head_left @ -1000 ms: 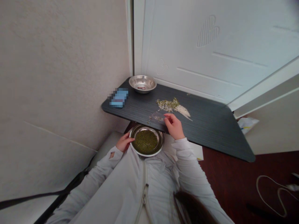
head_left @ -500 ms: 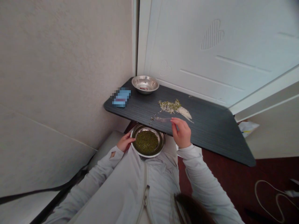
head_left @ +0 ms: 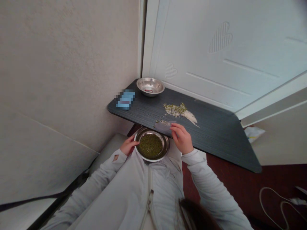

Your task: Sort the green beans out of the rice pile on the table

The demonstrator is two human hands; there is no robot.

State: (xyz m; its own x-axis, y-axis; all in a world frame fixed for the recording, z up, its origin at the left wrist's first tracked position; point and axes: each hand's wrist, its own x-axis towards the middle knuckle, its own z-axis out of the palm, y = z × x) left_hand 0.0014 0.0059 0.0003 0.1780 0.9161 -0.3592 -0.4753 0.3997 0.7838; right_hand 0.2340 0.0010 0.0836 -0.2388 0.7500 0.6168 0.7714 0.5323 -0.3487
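My left hand (head_left: 129, 145) grips the left rim of a metal bowl (head_left: 165, 150) on my lap, just below the table's near edge. Small green beans (head_left: 150, 146) cover the bowl's bottom. My right hand (head_left: 181, 138) pinches a thin, see-through plastic scraper-like sheet (head_left: 163, 126), held low over the tabletop near that edge. A few loose grains (head_left: 160, 121) lie by the sheet. Farther back sits a mixed pile of green beans and white grains (head_left: 176, 109), with a heap of white grains (head_left: 190, 117) touching its right side.
An empty-looking metal bowl (head_left: 150, 87) stands at the back left of the dark table (head_left: 216, 134). Left of it lies a blurred blue item (head_left: 126, 99). A wall and a white door (head_left: 192, 41) border the table. A white cable (head_left: 261, 204) lies on the floor.
My right hand has moved slightly left and toward me with the sheet, which now shows more of its flat face. My left hand and the lap bowl have stayed put.
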